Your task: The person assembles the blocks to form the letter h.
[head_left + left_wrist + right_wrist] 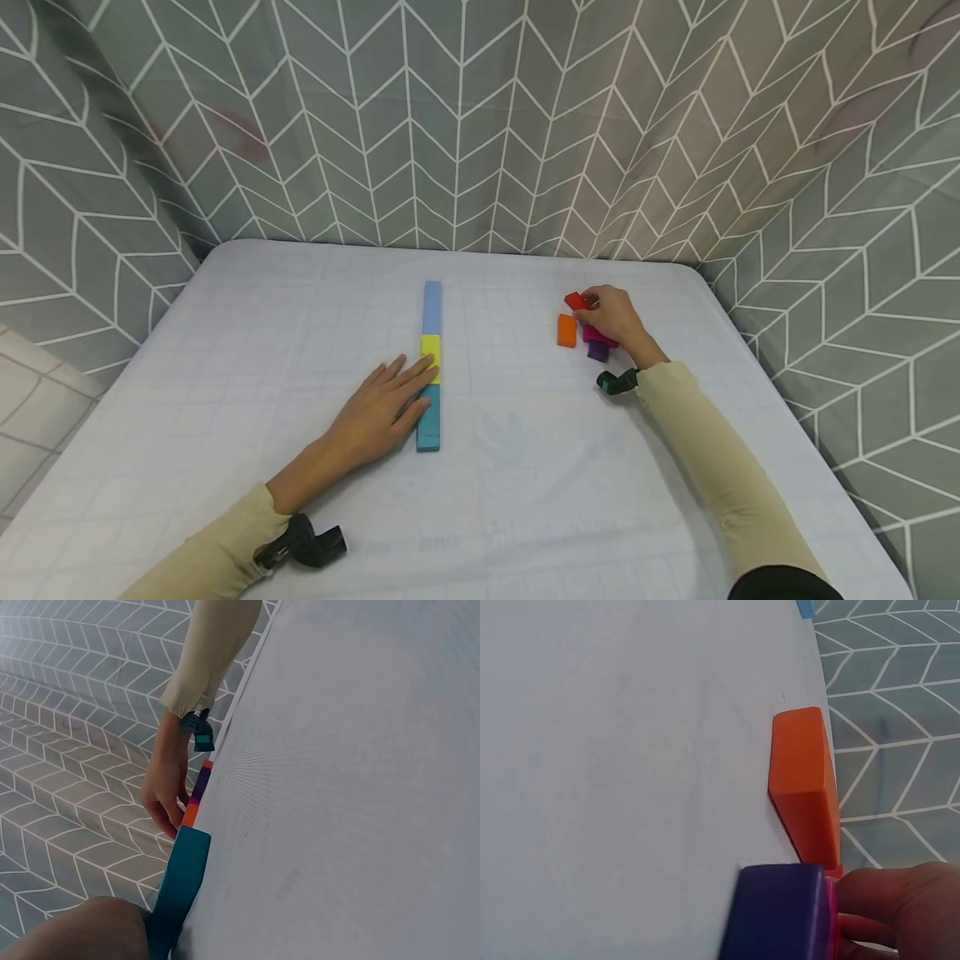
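Red block (574, 301) lay just beyond the orange block (567, 331), magenta block (604, 337) and purple block (597, 351) to orange's right, right hand (617, 315) fingers curled at the red block, pinch unclear, left hand (380, 410) fingers spread

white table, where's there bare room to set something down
Bare: the table between the block row and orange block, plus its far left area beyond the left hand. Crowded: around the right hand, where red block, magenta block and purple block cluster.

Grey chevron curtains (487, 125) hang behind a white table (540, 500).
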Motion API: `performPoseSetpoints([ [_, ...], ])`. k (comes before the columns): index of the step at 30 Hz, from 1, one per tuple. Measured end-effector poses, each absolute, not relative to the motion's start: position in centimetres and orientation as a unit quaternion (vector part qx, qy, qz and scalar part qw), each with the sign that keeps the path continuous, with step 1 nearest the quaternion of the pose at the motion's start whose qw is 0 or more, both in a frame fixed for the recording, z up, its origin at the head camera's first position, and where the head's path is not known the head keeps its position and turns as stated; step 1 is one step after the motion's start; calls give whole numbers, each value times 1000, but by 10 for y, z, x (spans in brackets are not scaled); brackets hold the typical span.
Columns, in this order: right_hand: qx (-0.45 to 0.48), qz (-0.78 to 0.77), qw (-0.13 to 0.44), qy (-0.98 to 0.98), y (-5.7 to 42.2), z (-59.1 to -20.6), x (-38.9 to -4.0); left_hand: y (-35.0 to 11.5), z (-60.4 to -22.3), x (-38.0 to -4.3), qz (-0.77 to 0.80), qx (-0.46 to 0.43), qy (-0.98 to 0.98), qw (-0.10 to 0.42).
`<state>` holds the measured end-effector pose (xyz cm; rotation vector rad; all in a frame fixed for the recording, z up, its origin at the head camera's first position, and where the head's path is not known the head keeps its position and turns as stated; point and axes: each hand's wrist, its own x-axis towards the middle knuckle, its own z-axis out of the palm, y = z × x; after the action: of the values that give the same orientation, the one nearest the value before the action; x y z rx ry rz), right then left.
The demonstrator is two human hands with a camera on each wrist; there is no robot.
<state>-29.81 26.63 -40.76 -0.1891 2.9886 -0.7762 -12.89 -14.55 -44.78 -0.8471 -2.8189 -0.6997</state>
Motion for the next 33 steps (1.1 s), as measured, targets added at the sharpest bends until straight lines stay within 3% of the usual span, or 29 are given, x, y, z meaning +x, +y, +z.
performPoseSetpoints([
  [33,-63,-250,36,966,268,-405,-294,-143,-448,-128,-225,-278,-932,57],
])
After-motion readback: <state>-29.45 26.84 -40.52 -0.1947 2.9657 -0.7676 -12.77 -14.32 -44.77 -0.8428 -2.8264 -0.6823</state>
